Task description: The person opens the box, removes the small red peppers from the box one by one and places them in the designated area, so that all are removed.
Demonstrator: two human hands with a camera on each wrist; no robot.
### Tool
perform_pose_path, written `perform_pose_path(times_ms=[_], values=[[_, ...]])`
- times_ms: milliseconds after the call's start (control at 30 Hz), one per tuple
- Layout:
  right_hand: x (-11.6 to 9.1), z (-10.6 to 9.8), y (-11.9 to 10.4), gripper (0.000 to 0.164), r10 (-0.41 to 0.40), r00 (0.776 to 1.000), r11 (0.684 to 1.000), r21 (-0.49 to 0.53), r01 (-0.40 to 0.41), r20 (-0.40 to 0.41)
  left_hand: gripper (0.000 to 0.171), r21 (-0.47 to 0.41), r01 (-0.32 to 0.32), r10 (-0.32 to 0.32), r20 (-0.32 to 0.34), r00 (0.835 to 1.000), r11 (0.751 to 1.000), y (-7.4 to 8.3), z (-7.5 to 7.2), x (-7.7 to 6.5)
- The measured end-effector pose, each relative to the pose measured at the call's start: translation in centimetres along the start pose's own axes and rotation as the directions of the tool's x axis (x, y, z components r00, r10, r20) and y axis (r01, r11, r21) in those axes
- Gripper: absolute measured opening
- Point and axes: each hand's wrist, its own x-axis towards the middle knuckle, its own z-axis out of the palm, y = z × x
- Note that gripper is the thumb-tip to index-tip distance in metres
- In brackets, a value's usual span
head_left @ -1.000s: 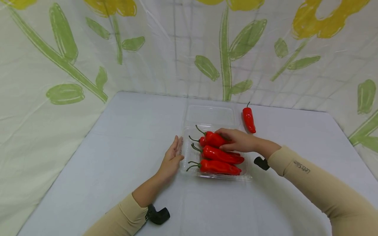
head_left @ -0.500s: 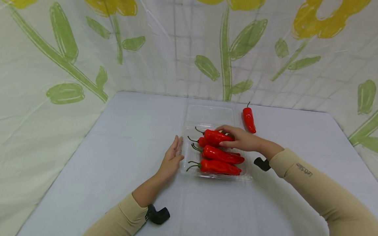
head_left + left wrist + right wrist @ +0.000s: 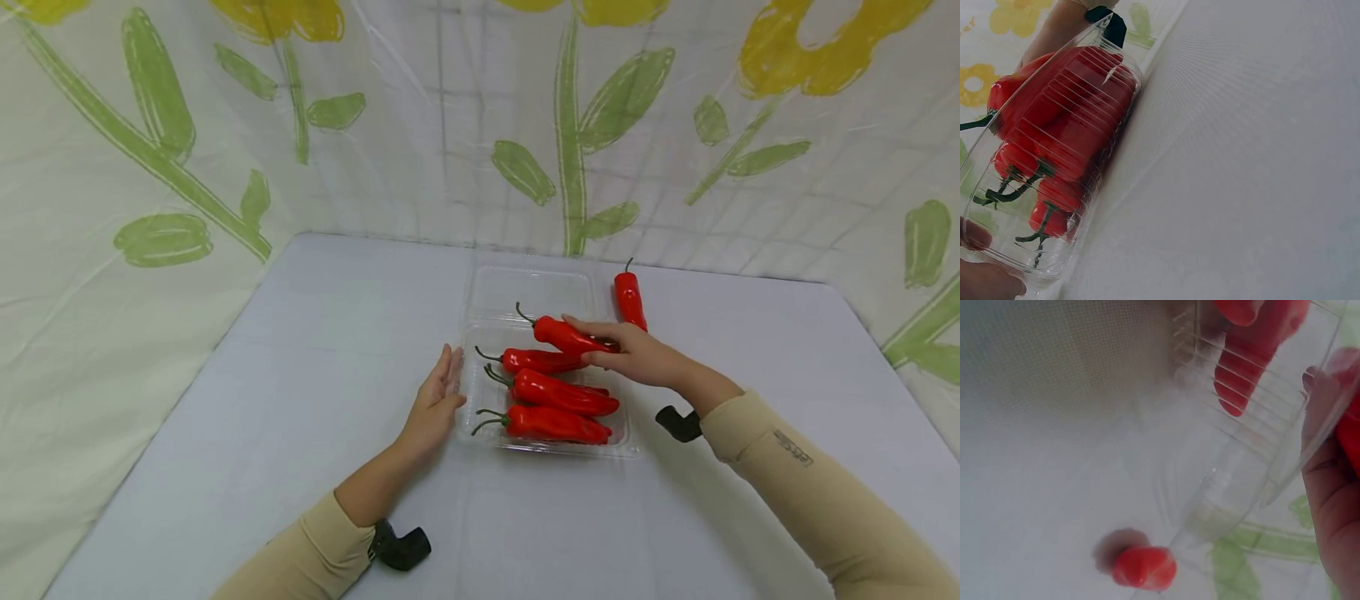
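My right hand [image 3: 637, 354] pinches a red chili pepper [image 3: 564, 334] between thumb and fingers, above the back right part of a clear plastic clamshell box [image 3: 480, 437]. Its green stem points to the back left. Under it several more red chili peppers [image 3: 562, 423] lie side by side in the box, stems to the left. My left hand [image 3: 431, 408] touches the box's left wall with straight fingers, thumb at the rim. The left wrist view shows the peppers [image 3: 1079, 125] through the ribbed wall. In the right wrist view the held pepper [image 3: 1350, 434] is partly cut off.
The box's clear lid [image 3: 532, 292] lies folded back behind it. Another red chili pepper [image 3: 628, 298] lies on the white table [image 3: 337, 333] at the back right, its lower tip near my right hand. A flower-printed curtain [image 3: 420, 150] hangs behind the table.
My right hand has lifted the chili pepper off the one beneath and moved it right and slightly back. The left hand stays at the box wall.
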Motion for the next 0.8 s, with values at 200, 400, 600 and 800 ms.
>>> perform_pose_path(times_ms=[200,400,600,800], values=[[-1.1,-0.8,0.6,0.059,0.055,0.992,0.998,0.021,-0.053,-0.11,0.072,0.009,0.006,-0.006,0.002,1.0,1.0,0.0,0.0,-0.1],[-2.2,-1.3,1.2,0.06,0.106,0.976,0.994,0.026,-0.103,-0.192,0.071,0.016,0.005,-0.005,0.0,1.0,1.0,0.0,-0.1,0.0],[-2.7,-1.4,2.1,0.059,0.096,0.957,0.995,0.026,-0.092,-0.274,0.072,0.023,-0.004,0.004,0.002,1.0,1.0,0.0,-0.1,-0.1],[-3.3,-1.7,2.8,0.06,0.154,0.934,0.988,0.055,-0.144,-0.324,0.072,0.014,-0.008,0.007,0.007,1.0,1.0,-0.1,-0.1,0.0]])
